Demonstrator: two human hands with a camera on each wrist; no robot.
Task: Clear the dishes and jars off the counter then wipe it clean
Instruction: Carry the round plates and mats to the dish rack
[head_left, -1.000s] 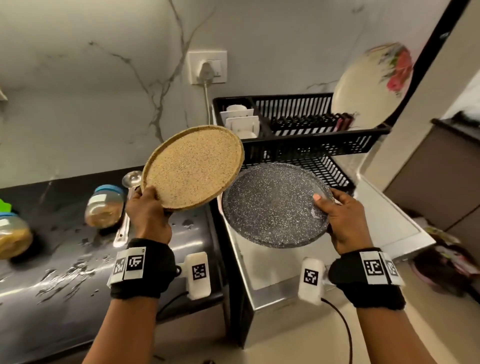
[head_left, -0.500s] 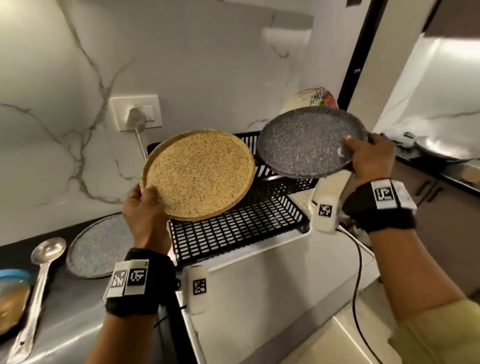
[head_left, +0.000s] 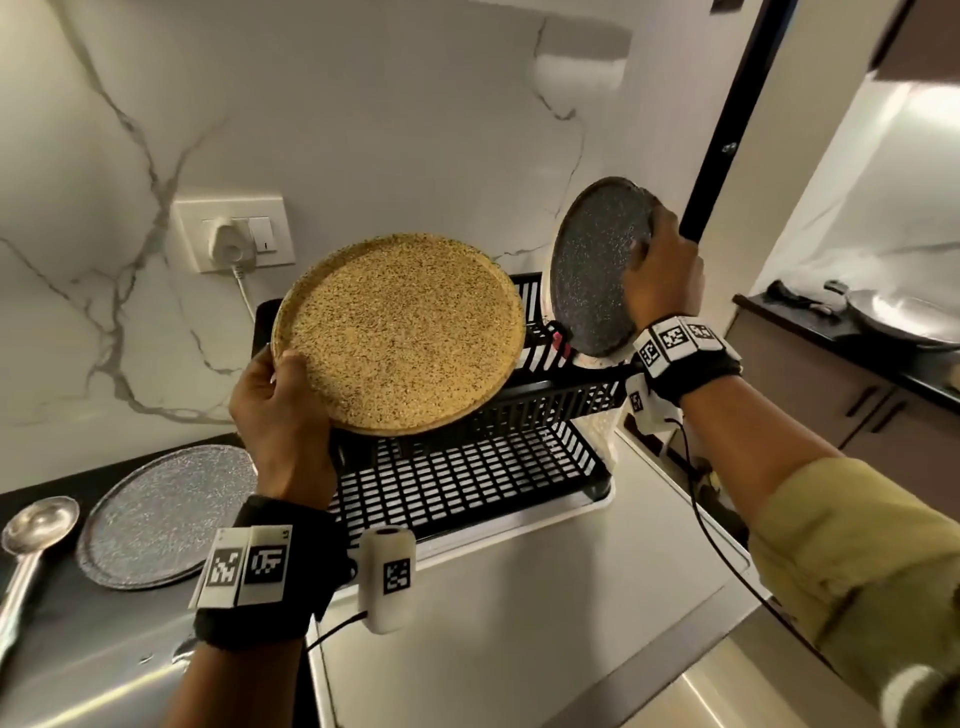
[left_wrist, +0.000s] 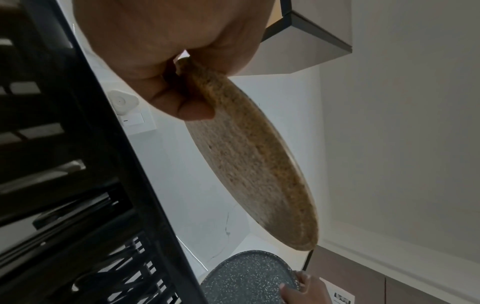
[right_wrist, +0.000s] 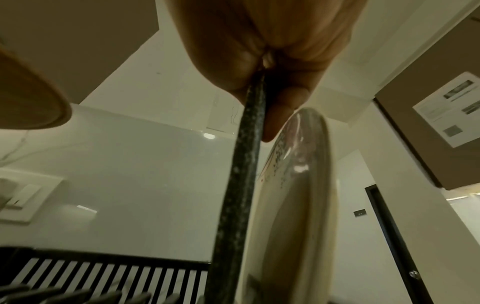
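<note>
Dishes fill both of our hands above a black dish rack (head_left: 467, 467) at the centre of the head view. Our left hand (head_left: 280, 410) grips the lower left rim of a tan speckled plate (head_left: 400, 332), thumb on the upper face and fingers curled beneath; the left wrist view shows a finger (left_wrist: 187, 107) pressed against its underside. We hold this plate tilted, its face toward us, over the rack's left half, not touching the grid below.

Our right hand (head_left: 660, 270), in the upper right of the frame, clasps the right edge of a dark grey speckled plate (head_left: 597, 270). That plate stands nearly upright at the rack's raised back tier. In the right wrist view we see it edge-on, pinched between thumb and fingers (right_wrist: 280, 115), with a cream plate (right_wrist: 306, 185) standing just behind it. We cannot tell whether the dark plate's lower edge rests in a slot.

Both wrists wear black bands with square printed markers.

At the lower left of the head view, a silver speckled plate (head_left: 161, 514) lies flat on the dark counter (head_left: 93, 649), with a metal ladle (head_left: 36, 530) just to its left. A white wall socket (head_left: 234, 234) with a plug sits on the marble wall at mid left. At the far right a second counter holds a metal pan (head_left: 904, 317).
</note>
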